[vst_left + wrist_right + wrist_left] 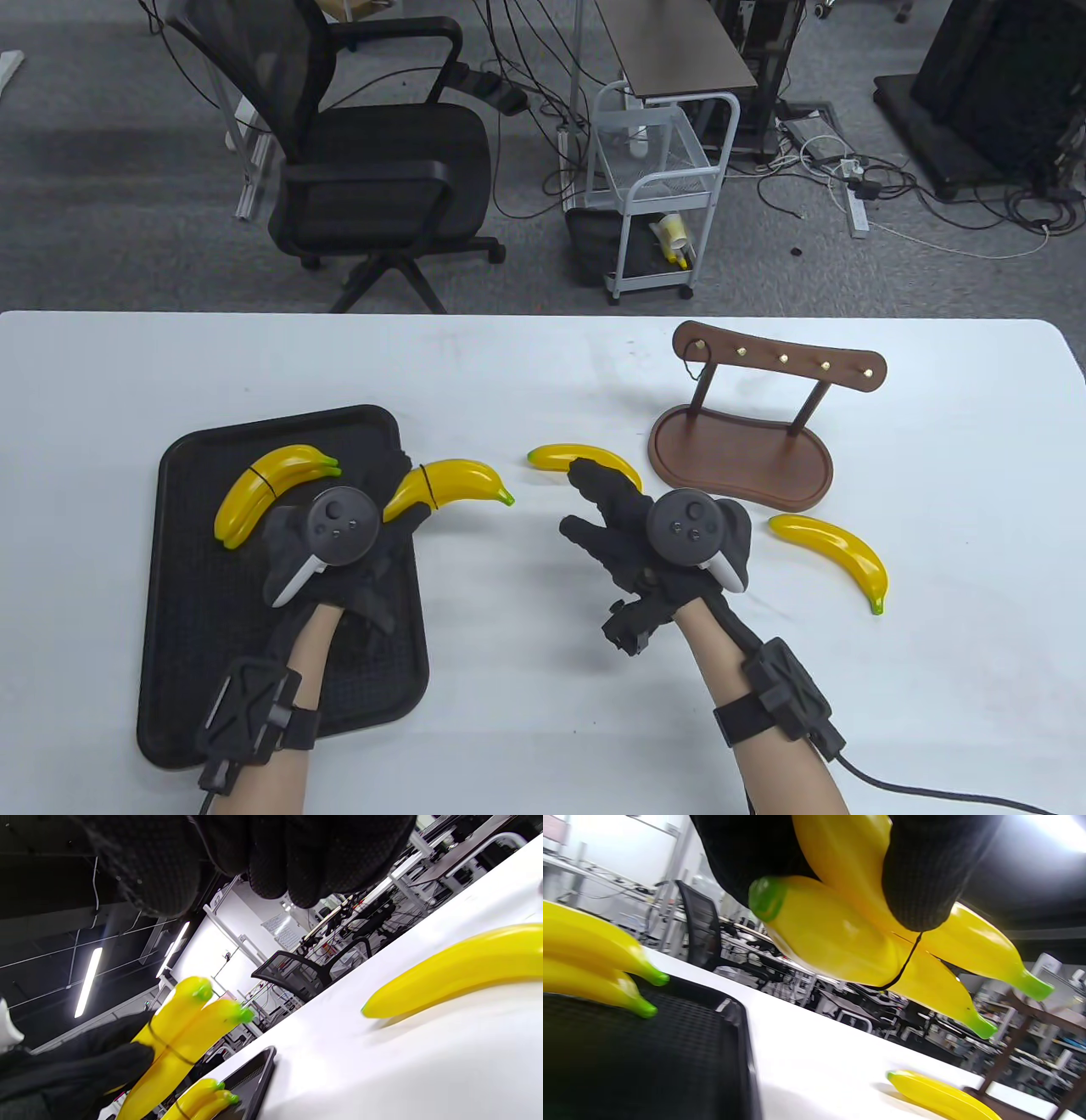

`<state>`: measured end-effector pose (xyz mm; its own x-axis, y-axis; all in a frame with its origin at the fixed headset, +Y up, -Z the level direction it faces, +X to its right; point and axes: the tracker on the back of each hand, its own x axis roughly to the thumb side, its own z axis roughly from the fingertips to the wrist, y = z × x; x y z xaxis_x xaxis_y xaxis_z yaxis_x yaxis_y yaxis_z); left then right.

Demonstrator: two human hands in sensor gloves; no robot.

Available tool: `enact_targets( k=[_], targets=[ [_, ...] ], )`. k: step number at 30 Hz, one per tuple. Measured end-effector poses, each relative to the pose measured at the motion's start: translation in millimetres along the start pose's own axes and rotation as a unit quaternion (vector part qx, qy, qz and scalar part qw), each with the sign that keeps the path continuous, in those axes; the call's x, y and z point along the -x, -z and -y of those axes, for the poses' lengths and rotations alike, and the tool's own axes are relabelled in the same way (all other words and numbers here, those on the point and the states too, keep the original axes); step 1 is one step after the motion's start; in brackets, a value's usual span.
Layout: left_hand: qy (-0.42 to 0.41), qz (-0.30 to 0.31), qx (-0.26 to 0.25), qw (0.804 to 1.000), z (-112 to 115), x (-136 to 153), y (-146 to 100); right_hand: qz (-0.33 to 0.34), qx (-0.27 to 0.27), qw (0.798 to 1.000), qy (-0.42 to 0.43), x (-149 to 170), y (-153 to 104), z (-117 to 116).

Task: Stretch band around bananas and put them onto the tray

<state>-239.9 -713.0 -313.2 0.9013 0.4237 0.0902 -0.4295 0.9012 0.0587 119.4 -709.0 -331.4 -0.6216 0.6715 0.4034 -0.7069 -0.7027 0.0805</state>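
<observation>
My left hand grips a banded pair of yellow bananas just above the right edge of the black tray. The thin black band crosses the held bananas right below my fingers. Another banded pair lies on the tray's far part. My right hand is open, its fingers spread over the near end of a loose banana on the table. In the right wrist view this banana lies below my fingers, apart from them. A second loose banana lies right of that hand.
A brown wooden hook stand stands on the table beyond my right hand. An office chair and a white cart stand on the floor behind the white table.
</observation>
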Motion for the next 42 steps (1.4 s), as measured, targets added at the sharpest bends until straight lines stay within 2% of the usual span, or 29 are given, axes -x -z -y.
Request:
enact_targets(
  k=[9, 17, 25, 42],
  targets=[
    [-0.022, -0.107, -0.032, 0.993, -10.5, 60.0, -3.6, -0.031, 0.023, 0.999, -0.002, 22.8, 0.3, 17.3],
    [-0.048, -0.185, -0.014, 0.981, 5.0, 101.7, -11.0, -0.039, 0.024, 0.999, -0.006, 29.8, 0.1, 20.8],
    [-0.016, -0.197, 0.001, 0.980, 15.8, 105.8, -11.2, -0.033, 0.020, 0.999, -0.030, 29.4, 0.4, 21.0],
    [-0.025, -0.210, 0.025, 0.977, 24.8, 108.7, -12.2, -0.030, 0.016, 0.999, -0.032, 28.7, 0.3, 21.1]
  ],
)
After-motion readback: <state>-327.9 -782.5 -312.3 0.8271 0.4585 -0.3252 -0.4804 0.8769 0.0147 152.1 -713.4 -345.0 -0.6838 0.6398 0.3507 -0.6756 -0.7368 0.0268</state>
